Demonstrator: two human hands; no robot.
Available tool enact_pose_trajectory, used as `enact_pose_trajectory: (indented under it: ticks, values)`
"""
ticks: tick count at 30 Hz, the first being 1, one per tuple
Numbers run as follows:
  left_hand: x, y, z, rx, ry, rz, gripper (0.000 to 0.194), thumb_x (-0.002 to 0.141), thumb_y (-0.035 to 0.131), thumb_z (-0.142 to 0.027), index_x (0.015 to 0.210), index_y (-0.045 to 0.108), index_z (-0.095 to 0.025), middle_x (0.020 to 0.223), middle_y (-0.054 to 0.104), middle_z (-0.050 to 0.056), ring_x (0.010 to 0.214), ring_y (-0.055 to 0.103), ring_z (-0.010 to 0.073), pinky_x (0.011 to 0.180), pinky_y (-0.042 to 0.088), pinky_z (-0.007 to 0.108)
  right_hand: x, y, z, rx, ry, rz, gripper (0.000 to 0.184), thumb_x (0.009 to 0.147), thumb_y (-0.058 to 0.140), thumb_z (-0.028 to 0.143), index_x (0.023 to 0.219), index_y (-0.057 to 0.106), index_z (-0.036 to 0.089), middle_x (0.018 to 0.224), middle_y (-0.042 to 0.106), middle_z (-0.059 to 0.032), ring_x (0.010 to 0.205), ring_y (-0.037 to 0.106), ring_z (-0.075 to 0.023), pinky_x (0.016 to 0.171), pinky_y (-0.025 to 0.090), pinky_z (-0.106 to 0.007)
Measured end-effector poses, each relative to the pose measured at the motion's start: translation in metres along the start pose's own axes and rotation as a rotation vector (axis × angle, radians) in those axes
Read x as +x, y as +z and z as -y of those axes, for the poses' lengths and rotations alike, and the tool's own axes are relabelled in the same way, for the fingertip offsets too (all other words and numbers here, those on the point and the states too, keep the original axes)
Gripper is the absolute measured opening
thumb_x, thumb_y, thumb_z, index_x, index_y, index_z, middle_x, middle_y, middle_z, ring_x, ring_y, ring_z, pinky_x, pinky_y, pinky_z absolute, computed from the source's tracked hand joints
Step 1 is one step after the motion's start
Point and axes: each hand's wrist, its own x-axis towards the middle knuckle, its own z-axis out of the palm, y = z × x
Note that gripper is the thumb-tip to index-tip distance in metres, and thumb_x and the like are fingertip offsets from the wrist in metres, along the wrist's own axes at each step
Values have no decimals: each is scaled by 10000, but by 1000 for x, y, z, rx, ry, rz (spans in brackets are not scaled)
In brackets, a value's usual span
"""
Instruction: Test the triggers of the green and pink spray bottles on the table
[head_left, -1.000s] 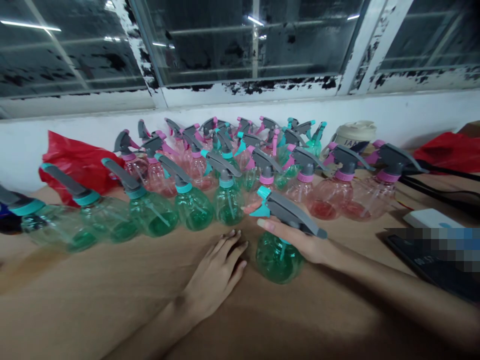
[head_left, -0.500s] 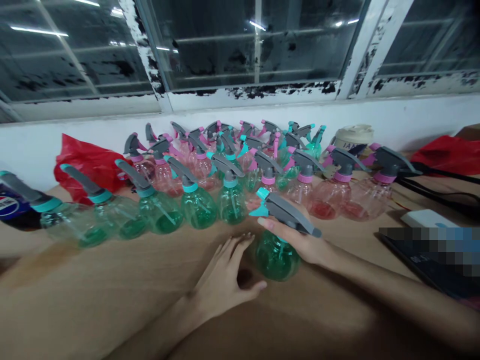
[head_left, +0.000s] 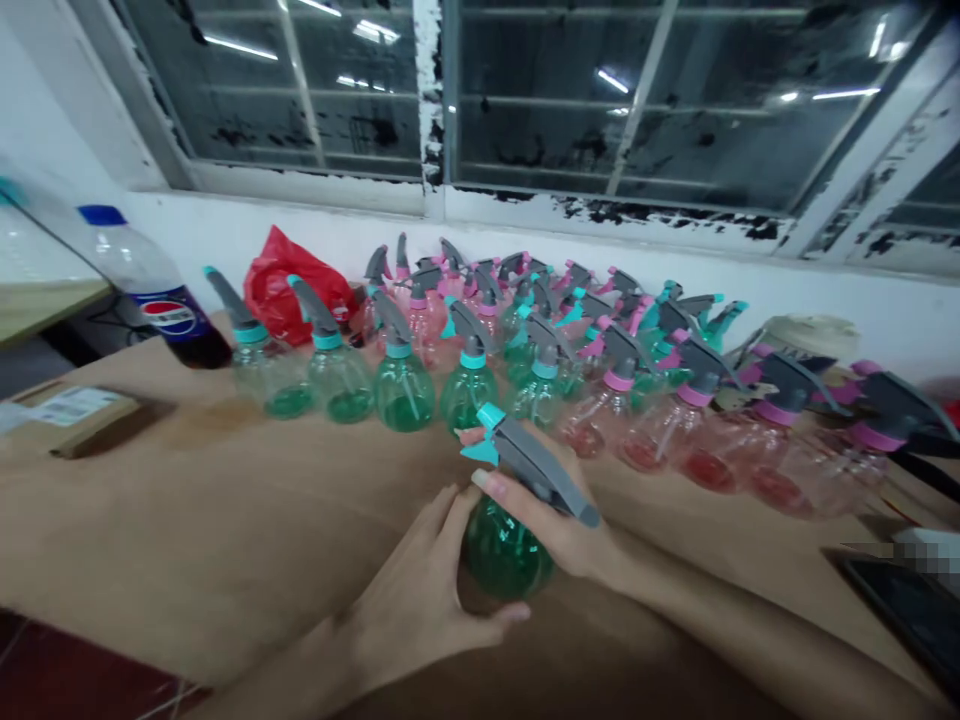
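L hand has come in closer to the btl since half a sec ago, & my view's swung left. It's now curved round the left side of the green spray bottle, thumb out in front near the base; can't tell if it's pressing or just cupping. R hand still grips the neck, just under the grey trigger head. So I'd judge it's a two-handed job on this one btl now, w/ R doing the holding. Btl's between my hands, low over the table; can't tell if the base is touching.

Just beyond both hands: row of green btls, then pink btls running off past R. Far left of L: cola bottle & cardboard box.
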Motion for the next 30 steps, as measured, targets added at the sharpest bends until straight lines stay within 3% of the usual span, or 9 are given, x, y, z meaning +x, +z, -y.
enact_pose_trajectory:
  ticks: [3,9,13,16,19,21,23,26,30]
  values:
    - [-15,-14,3,3,2,-70,783,742,710,-463,1346,277,-217,1261,516,144,1162,514,343,938,460,514,7,24,4,51,-12,55,284,803,638,331,1069,614,233,1021,676,-52,855,644,-197,783,518,-369]
    - [-41,-34,11,45,-75,-197,779,746,699,-546,1334,281,-252,1270,505,126,1153,519,341,915,479,503,22,65,6,96,-102,134,222,815,616,331,1018,588,246,892,652,-23,876,642,-202,764,525,-365]
    - [-54,-44,21,75,-105,-268,738,799,657,-532,1355,253,-261,1285,497,127,1166,510,335,931,466,509,32,88,10,165,-128,171,346,774,669,399,1058,565,232,896,638,-32,884,643,-211,780,526,-378]
    - [-65,-55,30,94,-129,-261,700,828,640,-489,1373,255,-280,1325,476,114,1201,484,332,958,446,512,42,99,17,63,-192,241,396,738,700,438,1036,562,217,935,635,-57,950,617,-236,841,504,-419]
    - [-78,-69,42,93,-170,-274,686,825,638,-494,1377,274,-310,1303,502,88,1173,508,328,939,466,498,55,100,25,-91,-232,421,674,653,770,456,1212,476,219,1175,601,-94,1107,560,-264,939,465,-448]
    - [-88,-81,52,91,-217,-318,673,817,640,-502,1368,299,-317,1258,528,76,1133,537,323,912,487,481,64,97,31,-210,-218,524,940,578,805,496,1362,352,243,1384,472,-98,1259,450,-283,1029,400,-462]
    - [-97,-93,65,118,-251,-340,657,801,660,-497,1345,340,-310,1253,511,76,1121,541,319,910,487,471,75,94,38,-314,-172,571,1008,550,785,576,1396,328,272,1462,393,-73,1324,376,-290,1067,356,-469]
    - [-108,-115,91,199,-306,-438,596,779,670,-520,1273,437,-280,1236,476,83,1116,528,324,919,468,482,100,95,47,-403,-178,507,761,680,665,633,1303,463,247,1391,487,-60,1264,451,-258,1028,392,-433]
    - [-112,-142,133,149,-395,-555,571,729,696,-546,1180,510,-248,1119,518,70,1029,574,320,882,480,500,147,108,58,-507,-305,315,410,838,581,496,1120,589,199,1145,654,-59,1009,608,-216,869,467,-377]
